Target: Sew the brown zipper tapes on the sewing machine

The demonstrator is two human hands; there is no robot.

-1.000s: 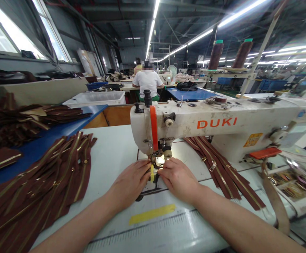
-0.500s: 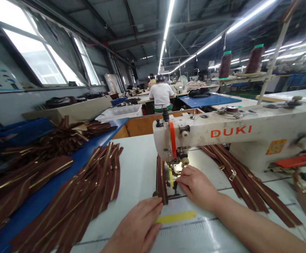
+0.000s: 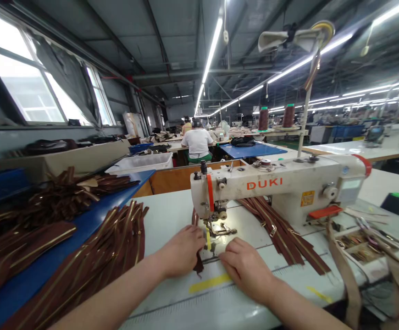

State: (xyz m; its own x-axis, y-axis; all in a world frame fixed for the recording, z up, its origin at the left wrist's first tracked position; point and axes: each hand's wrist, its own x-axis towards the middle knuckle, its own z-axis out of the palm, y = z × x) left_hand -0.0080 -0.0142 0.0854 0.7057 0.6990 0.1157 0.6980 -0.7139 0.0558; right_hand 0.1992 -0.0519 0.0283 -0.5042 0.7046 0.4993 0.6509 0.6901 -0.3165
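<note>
1. Holding the zipper (image 3: 198, 264), your left hand (image 3: 184, 250) has its fingers narrowed on it; it shows beyond and below them.
2. Your right hand (image 3: 246, 266) bends its fingers toward the table (image 3: 165, 220); whether they hold anything, I cannot tell.
3. Machine (image 3: 278, 183) stands just beyond your fingers; pile (image 3: 112, 247) left, spare zippers (image 3: 282, 238) right.

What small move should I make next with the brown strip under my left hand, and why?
Perhaps bring your right hand over to steady the near end of the strip: that end sticks out past your left hand, which covers the part further up, and your right hand lies close by with nothing visible in it.
</note>
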